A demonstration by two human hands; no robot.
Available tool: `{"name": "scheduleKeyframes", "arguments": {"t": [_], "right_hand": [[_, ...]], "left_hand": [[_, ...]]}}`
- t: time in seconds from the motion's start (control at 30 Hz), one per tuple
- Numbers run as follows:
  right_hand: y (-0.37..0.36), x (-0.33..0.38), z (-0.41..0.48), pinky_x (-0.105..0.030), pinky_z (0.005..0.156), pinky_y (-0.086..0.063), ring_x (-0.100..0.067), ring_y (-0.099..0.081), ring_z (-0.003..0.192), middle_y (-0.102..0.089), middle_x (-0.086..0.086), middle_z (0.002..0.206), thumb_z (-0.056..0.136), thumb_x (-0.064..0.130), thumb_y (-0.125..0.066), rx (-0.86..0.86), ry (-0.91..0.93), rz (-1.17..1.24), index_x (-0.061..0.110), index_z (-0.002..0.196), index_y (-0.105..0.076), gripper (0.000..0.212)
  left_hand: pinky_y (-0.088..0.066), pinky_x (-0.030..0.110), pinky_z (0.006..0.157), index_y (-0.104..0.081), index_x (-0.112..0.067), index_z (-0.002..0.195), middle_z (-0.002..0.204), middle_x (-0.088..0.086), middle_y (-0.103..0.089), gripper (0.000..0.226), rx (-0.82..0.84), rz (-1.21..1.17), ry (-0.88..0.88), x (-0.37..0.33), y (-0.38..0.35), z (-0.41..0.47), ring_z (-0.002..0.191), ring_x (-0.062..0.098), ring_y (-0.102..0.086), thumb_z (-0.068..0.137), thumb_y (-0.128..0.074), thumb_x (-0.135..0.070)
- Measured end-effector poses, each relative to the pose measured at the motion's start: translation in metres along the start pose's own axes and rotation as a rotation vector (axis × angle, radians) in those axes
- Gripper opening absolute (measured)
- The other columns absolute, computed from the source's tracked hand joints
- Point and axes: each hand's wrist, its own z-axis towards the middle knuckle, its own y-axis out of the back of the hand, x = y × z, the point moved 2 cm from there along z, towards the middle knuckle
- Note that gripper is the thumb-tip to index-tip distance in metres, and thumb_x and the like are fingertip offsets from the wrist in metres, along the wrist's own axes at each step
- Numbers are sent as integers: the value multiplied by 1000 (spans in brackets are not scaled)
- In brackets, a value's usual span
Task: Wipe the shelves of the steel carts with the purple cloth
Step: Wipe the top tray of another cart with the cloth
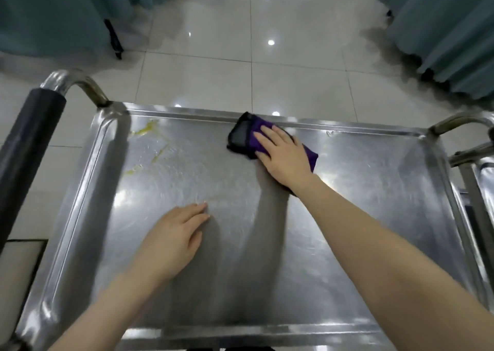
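Flat-fingered, the right hand [283,158] presses the purple cloth [244,138] onto the cart's top shelf [347,190] at its far rim — the yellow smears [145,131] lie leftward, in the far-left corner, nearer the left hand [173,238], which rests flat and empty on the steel.

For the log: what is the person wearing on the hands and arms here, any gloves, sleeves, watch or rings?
Nothing worn shows. The left hand and right hand are ungloved, with no rings on the fingers in view. The left forearm and right forearm are bare down to the frame's edge: no sleeves, watch or bracelet.
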Motion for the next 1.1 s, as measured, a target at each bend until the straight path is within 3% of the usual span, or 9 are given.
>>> {"name": "scheduleKeyframes", "arguments": {"t": [0.1,0.27,0.4,0.57,0.67,0.8,0.93,1.03,1.1], "right_hand": [[-7,25,9,-48,116,-12,-16,-13,147,-22,8,159,102,41,-31,-61,-148,54,32,150,-29,48],[-23,64,-97,-50,115,-21,-16,-28,144,-34,10,154,96,40,-42,-54,301,28,35,145,-40,49],[-25,65,-118,-51,112,-28,-16,-33,142,-38,11,152,93,42,-51,25,459,-1,38,142,-44,50],[0,48,-12,-49,117,-10,-11,-9,148,-18,13,160,100,44,-36,79,195,54,38,149,-27,50],[3,55,14,-51,116,-10,-15,-10,147,-20,10,159,102,40,-33,30,5,120,34,149,-29,48],[-12,72,-53,-51,116,-16,-16,-21,146,-28,10,157,98,39,-42,10,286,30,35,147,-35,50],[-25,85,-113,-51,109,-27,-17,-33,142,-35,10,154,91,40,-45,65,526,-34,37,144,-42,53],[-11,93,-62,-52,111,-28,-14,-26,145,-29,12,156,95,42,-45,105,445,-44,40,145,-38,51],[0,107,-7,-50,116,-15,-11,-13,148,-19,14,159,100,44,-38,86,277,15,41,149,-28,50]], "left_hand": [[-37,39,110,-61,-11,128,141,1,-51,42,16,-6,114,9,-1,-16,129,23,-49,87,-52,-19],[-38,31,108,-61,-14,128,141,-3,-51,39,22,-4,172,7,1,-28,128,20,-51,89,-60,-13],[-50,44,95,-68,-9,117,131,7,-60,42,-27,25,220,16,10,-37,117,30,-60,78,-56,-17],[-42,46,104,-55,-17,134,149,0,-41,52,37,63,263,28,10,-42,134,26,-44,83,-65,-12],[-35,37,111,-49,-23,140,153,-8,-33,52,60,72,253,32,11,-35,139,18,-37,89,-60,-18],[-31,22,110,-44,-28,142,152,-16,-31,51,66,-32,251,47,18,-38,134,9,-41,92,-53,-20],[-23,35,116,-38,-33,145,156,-15,-22,53,32,-1,329,72,26,-52,142,12,-27,94,-52,-27],[-12,40,119,-31,-39,147,156,-22,-9,56,52,-11,370,82,24,-59,146,8,-12,94,-50,-35],[-13,40,117,-32,-39,147,157,-21,-11,57,47,-14,354,84,24,-55,146,9,-15,93,-49,-38]]}}
